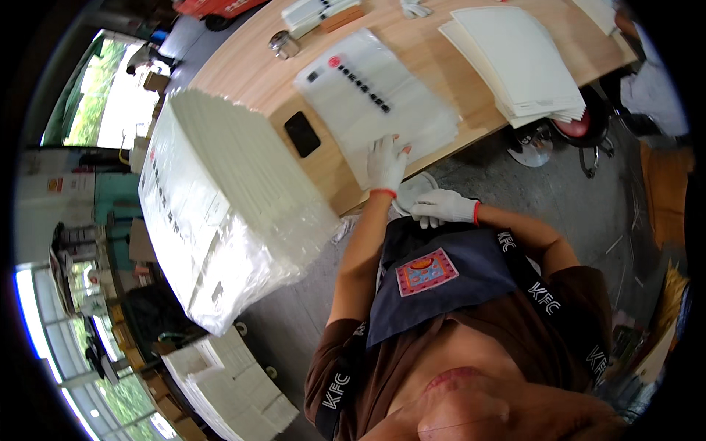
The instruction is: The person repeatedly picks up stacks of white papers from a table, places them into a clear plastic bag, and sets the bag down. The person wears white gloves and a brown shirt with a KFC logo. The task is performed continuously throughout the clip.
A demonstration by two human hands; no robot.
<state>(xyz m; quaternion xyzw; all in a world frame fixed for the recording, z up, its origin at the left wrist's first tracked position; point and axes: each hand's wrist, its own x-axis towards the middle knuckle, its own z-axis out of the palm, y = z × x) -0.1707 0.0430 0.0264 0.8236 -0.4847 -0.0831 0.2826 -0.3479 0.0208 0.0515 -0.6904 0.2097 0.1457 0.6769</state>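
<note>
My left hand (pixel 387 165) wears a white glove with a red cuff and bare fingertips showing. Its fingers lie apart on the near edge of a stack of clear plastic bags (pixel 404 81) printed with a red mark and black characters. My right hand (pixel 446 206), gloved the same way, rests in front of my apron just off the table edge. Its fingers hang loosely bent, with nothing visible in them. A round whitish tub (pixel 418 189) sits partly behind it, below the table edge. Left of the bags lies a black phone (pixel 302 134).
A tall plastic-wrapped pile of white sheets (pixel 228 198) stands at the left. White sheets (pixel 515 66) are stacked at the table's right. A metal canister (pixel 284 45), an orange-brown block (pixel 342 19) and a spare glove (pixel 415 9) lie farther back. A stool (pixel 577 125) stands beyond the edge.
</note>
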